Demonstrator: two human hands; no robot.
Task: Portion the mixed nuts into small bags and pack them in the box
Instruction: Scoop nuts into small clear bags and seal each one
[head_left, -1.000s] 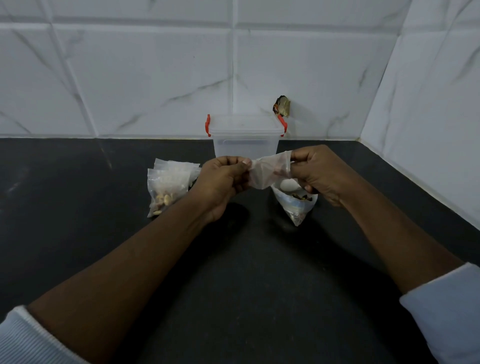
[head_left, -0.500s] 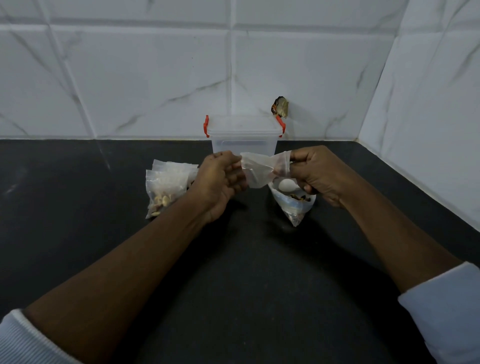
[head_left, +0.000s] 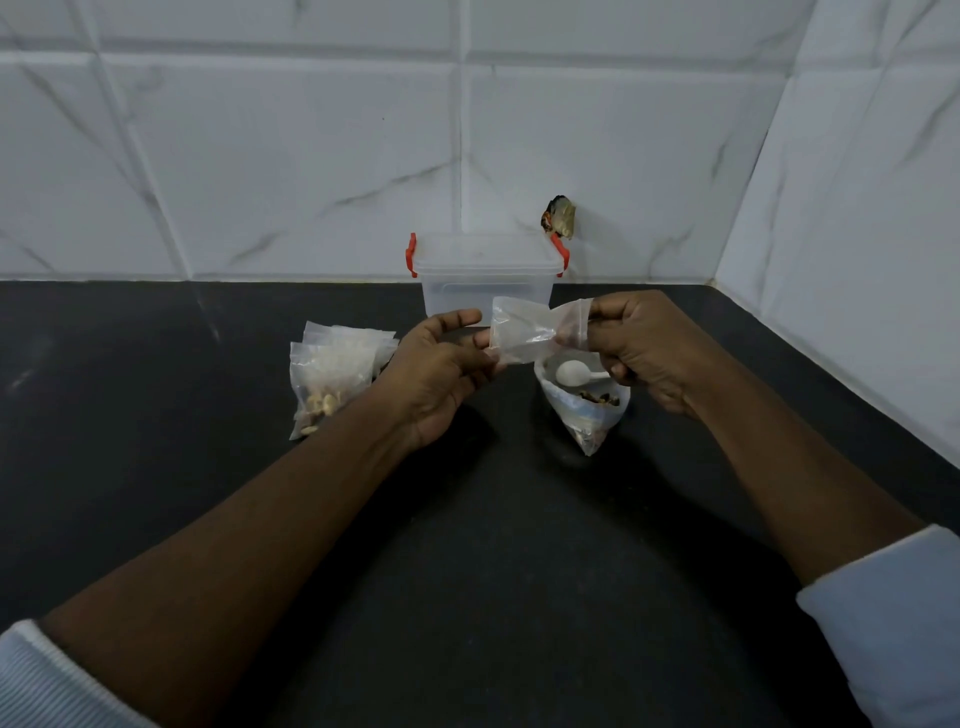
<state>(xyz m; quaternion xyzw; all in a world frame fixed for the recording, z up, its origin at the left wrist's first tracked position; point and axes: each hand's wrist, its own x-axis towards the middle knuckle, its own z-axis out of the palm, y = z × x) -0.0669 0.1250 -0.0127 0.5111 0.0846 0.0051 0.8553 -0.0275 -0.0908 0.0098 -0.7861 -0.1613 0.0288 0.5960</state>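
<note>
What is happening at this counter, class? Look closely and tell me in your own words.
A person is handling a small clear bag, which looks empty. The right hand pinches its right end, and the left hand has its fingers at the left edge. Below it, a larger bag of nuts stands open with a white spoon in it. Filled small bags lie to the left. The box sits behind with its lid on.

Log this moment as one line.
right hand pinches small bag | left hand touches its edge | spoon in nut bag | box lidded
</note>
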